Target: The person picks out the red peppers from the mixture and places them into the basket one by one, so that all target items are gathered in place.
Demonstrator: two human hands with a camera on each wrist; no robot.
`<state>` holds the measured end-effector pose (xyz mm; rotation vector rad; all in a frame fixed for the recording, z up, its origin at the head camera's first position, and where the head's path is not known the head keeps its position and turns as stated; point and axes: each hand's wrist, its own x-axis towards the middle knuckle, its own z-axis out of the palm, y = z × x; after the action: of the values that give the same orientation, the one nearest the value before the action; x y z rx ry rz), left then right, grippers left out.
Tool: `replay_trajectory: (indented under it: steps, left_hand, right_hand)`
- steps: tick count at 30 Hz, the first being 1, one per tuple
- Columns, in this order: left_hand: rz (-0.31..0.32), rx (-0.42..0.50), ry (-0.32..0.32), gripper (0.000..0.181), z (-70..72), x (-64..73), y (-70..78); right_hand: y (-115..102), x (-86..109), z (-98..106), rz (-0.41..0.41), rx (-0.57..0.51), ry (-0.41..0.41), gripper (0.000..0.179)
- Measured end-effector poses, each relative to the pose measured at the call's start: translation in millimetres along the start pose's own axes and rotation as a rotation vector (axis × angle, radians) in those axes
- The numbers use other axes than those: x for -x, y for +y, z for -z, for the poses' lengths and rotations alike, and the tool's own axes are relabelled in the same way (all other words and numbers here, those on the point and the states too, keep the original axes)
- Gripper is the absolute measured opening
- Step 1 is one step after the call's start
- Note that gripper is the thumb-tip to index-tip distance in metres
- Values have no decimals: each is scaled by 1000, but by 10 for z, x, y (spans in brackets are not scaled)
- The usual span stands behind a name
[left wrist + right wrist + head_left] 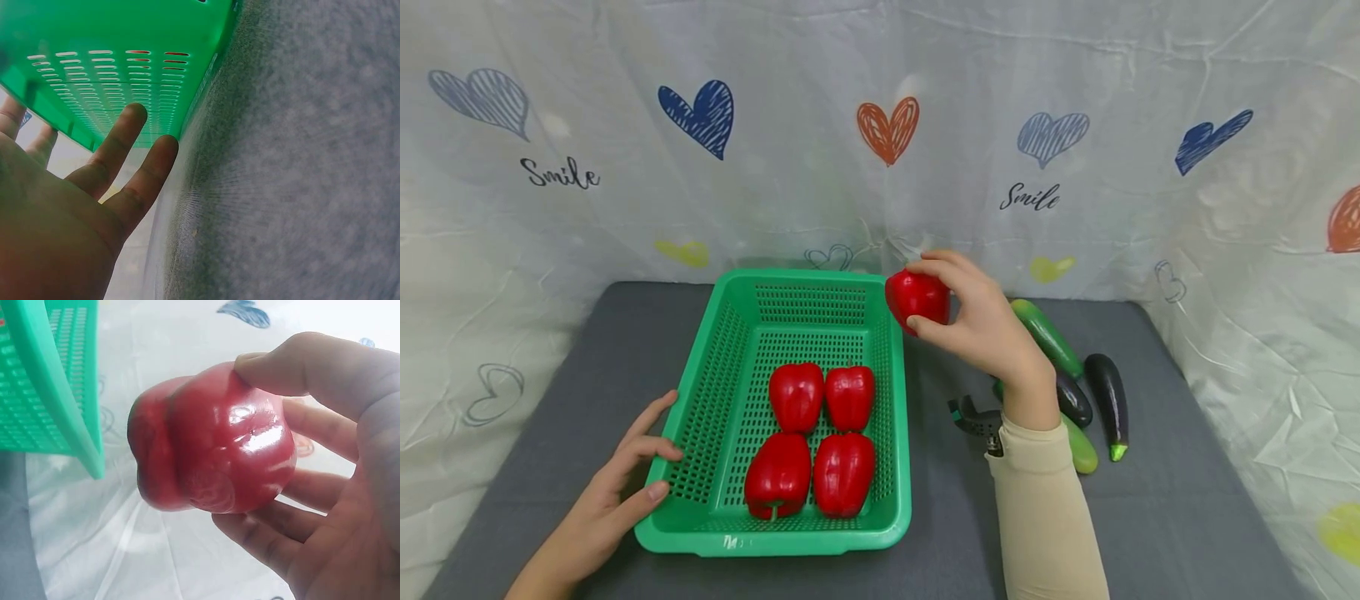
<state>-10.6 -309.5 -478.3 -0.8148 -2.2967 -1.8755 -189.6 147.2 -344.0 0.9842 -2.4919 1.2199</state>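
Observation:
In the head view, my right hand (985,325) grips a red bell pepper (919,297) in the air beside the far right corner of a green plastic basket (901,433). The right wrist view has thumb and fingers around the sides of that glossy bell pepper (212,444). Several more red peppers (844,475) lie inside the basket, in its near right part. At the basket's left side, my left hand (597,508) rests with spread fingers at the rim. Those fingers (150,165) reach along the outer slotted wall in the left wrist view, holding nothing.
To the right, partly behind my right forearm, lie a green cucumber-like vegetable (1048,337), a dark eggplant (1107,396), another dark one (1073,400) and a light green one (1081,446). A white curtain (820,192) with printed hearts hangs behind the grey table (951,517).

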Motion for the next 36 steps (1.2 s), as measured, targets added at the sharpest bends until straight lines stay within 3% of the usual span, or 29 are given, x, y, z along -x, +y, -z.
replay_trajectory:
  steps: [11,25,36]
  left_hand:
    - [-28,30,-11,41,3,22,-35]
    - [-35,43,-14,40,6,27,-38]
    - [-19,27,-8,40,4,5,-16]
  right_hand:
    - [35,-140,-279,54,-40,19,56]
    - [84,-276,-626,39,-100,-28,54]
    - [125,-305,-784,-9,-78,-71,52]
